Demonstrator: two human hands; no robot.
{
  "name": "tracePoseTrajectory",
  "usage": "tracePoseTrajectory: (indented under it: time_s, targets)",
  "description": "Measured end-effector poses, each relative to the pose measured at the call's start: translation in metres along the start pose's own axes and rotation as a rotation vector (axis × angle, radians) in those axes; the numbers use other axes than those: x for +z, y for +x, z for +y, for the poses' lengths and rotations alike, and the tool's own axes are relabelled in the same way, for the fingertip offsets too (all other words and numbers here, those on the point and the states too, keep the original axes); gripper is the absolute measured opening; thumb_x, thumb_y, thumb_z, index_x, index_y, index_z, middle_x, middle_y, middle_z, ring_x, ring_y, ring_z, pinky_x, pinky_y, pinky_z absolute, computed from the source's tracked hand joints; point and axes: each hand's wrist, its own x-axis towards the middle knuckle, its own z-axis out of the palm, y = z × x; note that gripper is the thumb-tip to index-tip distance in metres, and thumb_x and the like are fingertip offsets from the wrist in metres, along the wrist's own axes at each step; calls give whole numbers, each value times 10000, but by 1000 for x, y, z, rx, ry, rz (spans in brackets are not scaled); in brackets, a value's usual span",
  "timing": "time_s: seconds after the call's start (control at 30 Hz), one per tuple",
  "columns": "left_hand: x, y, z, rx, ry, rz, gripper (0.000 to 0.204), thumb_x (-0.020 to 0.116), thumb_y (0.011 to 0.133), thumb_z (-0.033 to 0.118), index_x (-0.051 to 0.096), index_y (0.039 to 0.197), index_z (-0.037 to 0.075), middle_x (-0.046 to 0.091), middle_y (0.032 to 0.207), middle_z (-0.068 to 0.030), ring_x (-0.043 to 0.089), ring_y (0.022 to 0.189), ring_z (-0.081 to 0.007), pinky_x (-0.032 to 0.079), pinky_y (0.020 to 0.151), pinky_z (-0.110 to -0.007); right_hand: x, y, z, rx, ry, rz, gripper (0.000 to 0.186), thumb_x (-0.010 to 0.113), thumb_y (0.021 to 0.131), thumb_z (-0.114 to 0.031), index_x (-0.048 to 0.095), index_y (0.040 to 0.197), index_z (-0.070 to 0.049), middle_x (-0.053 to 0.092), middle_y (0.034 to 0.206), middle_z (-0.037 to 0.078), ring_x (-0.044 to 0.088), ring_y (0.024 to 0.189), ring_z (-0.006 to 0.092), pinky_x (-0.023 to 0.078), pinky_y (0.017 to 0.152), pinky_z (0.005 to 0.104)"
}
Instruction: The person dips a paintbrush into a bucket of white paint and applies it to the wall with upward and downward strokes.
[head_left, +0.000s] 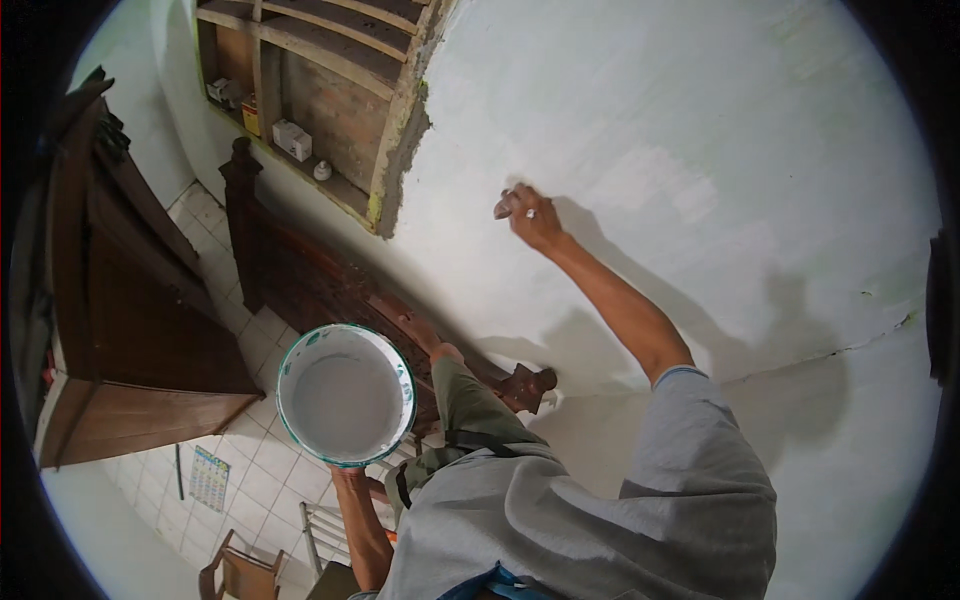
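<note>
At the left of centre, a round white bucket (411,400) with a green-smeared rim holds a pale grey, paint-like liquid (347,405). My left hand (350,478) holds it up at its near side; the bucket hides most of the fingers. My right arm reaches out to the pale wall (640,120), right of a recessed shelf. Against its surface, my right hand (535,217) is closed, with whitish smears on the fingers. Whatever it grips is too small and too covered to name. Whiter patches show on the wall around this hand.
The wooden-framed wall shelf (330,60) holds small boxes (292,140). Below it runs a dark carved wooden piece of furniture (300,255), my bare foot (430,335) beside it. A brown wooden cabinet (140,290) stands left; a chair (245,572) is on the tiled floor (275,455).
</note>
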Motion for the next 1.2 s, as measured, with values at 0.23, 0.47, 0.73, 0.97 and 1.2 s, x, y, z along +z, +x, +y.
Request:
tracePoseTrajectory:
  time_s: [0.23, 0.47, 0.73, 0.97, 1.2]
  targets:
    - [4, -2, 3, 19, 16, 16, 623, 454, 793, 528, 467, 1180, 40, 500, 1163, -136, 483, 1041, -315, 402, 883, -499, -7, 60, -7, -115, 242, 166, 120, 512, 693, 19, 536, 753, -83, 576, 757, 65, 567, 729, 246, 470, 666, 304]
    - [4, 0, -2, 34, -3, 6, 618, 455, 795, 523, 469, 1178, 39, 502, 1160, -136, 485, 1040, -316, 403, 882, -499, -155, 151, -31, -305, -226, 509, 173, 469, 759, -50, 580, 891, -61, 585, 842, 142, 566, 805, 290, 469, 700, 349]
    - [0, -2, -4, 49, -10, -4, 612, 455, 797, 517, 470, 1177, 38, 504, 1158, -137, 486, 1038, -317, 405, 881, -499, -11, 90, -37, -18, 194, 79, 204, 450, 825, -188, 564, 894, -34, 586, 914, 168, 565, 851, 337, 461, 721, 397]
    - [0, -5, -2, 51, 9, -8, 606, 456, 799, 512, 471, 1175, 37, 505, 1155, -138, 488, 1037, -318, 406, 880, -499, -28, 132, -4, -134, 83, 204, 205, 481, 784, -148, 556, 966, -90, 604, 904, 69, 581, 817, 241, 482, 674, 363]
    - [0, -11, -4, 73, 12, -27, 601, 456, 801, 506, 472, 1174, 36, 507, 1153, -139, 489, 1035, -318, 407, 879, -499, -242, 222, -23, -316, -314, 649, 127, 520, 806, -142, 551, 924, -106, 598, 836, 59, 589, 720, 270, 478, 624, 287]
